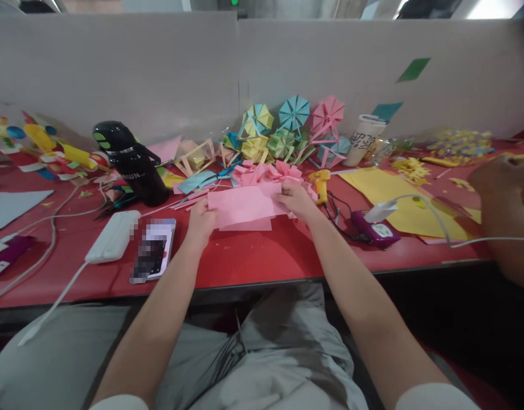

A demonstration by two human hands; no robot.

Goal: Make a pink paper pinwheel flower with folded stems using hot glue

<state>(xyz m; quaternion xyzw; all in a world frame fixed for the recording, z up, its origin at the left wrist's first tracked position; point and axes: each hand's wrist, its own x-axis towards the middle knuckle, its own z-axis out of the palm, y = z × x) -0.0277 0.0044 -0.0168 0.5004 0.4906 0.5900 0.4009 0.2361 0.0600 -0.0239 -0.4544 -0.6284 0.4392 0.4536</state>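
A pink sheet of paper (247, 204) is stretched between my two hands, above the red table (249, 262). My left hand (202, 221) pinches its left edge, and my right hand (297, 200) grips the right edge near the upper corner. Under it, a second pink sheet (247, 225) shows along the lower side. Just behind the held paper lies a heap of folded pink paper pieces (268, 172). A yellow glue gun (320, 185) stands right of my right hand. Thin pink paper strips (193, 200) lie by my left hand.
Folded paper umbrellas (294, 113) lean at the grey partition (159, 68). A black bottle (131, 165), phone (156, 250) and white power bank (113, 236) are on the left. Rightward are a paper cup (364, 139), yellow sheets (398, 199), a purple power strip (375, 229) and another person's arm (505, 210).
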